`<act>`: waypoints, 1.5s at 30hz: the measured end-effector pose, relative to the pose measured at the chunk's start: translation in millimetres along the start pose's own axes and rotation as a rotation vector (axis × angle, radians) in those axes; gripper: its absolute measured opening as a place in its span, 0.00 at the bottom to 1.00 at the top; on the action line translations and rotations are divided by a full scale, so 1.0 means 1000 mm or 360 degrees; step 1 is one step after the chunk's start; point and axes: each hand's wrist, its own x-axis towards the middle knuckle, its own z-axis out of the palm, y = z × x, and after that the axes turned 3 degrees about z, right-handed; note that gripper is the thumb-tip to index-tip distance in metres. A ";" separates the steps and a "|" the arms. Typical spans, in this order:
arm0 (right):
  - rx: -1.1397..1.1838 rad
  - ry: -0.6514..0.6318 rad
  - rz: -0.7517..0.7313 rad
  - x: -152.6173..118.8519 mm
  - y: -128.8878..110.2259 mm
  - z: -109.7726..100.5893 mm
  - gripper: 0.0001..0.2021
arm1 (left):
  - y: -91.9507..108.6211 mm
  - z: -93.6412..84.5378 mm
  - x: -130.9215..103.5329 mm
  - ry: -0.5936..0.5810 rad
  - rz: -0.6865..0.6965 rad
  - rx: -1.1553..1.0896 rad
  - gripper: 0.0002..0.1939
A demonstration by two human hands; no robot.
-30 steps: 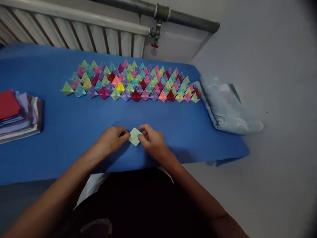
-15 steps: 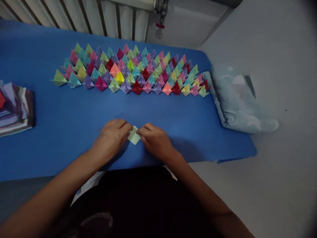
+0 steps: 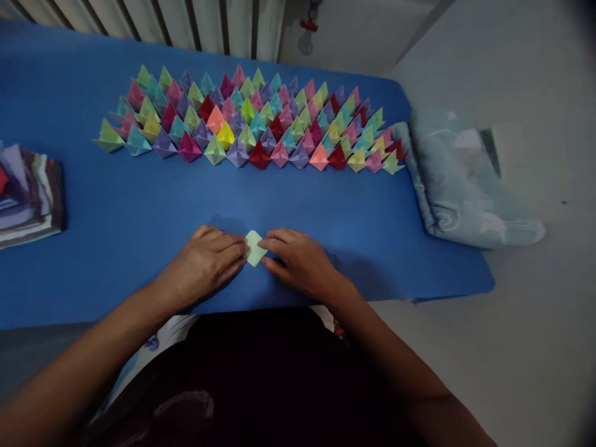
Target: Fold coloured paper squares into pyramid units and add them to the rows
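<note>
Head camera view: a small folded square of pale green paper [image 3: 254,249] lies cornerwise on a blue-covered table [image 3: 162,198], between the person's two hands and near the table's front edge.

Left hand [image 3: 202,259]: fingers extended and held together, tips on the paper's left corner; whether the thumb pinches from beneath cannot be told. Right hand [image 3: 300,257]: forefinger tip on the right corner, thumb apart from it, just beside the lower right edge.

Beyond the paper, well apart from it, folded paper boats [image 3: 237,153] stand upright in close staggered rows; colours include green, teal, purple, pink, red, yellow and orange. At far left, a stack of coloured sheets [image 3: 32,202] is cut off by the frame. At the right end, a folded grey-blue cloth [image 3: 459,186] bears pale swirl motifs. Behind stands a ribbed radiator [image 3: 209,28]. A pale print [image 3: 184,403] on the dark shirt [image 3: 261,366] is too dim to read.
</note>
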 end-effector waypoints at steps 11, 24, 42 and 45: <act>0.0016 0.0005 -0.0057 0.001 0.004 0.000 0.12 | -0.007 0.000 -0.003 -0.0060 -0.0018 -0.0068 0.16; -0.0056 0.0167 0.0007 -0.004 0.004 0.010 0.13 | -0.001 0.009 0.000 0.0143 -0.0115 -0.0084 0.13; -0.0124 0.0263 0.0386 0.006 -0.010 0.016 0.13 | 0.002 0.018 0.007 0.0186 -0.0434 0.0059 0.14; -0.0129 0.0269 0.0408 0.008 -0.012 0.016 0.13 | 0.004 0.019 0.007 0.0195 -0.0433 0.0120 0.13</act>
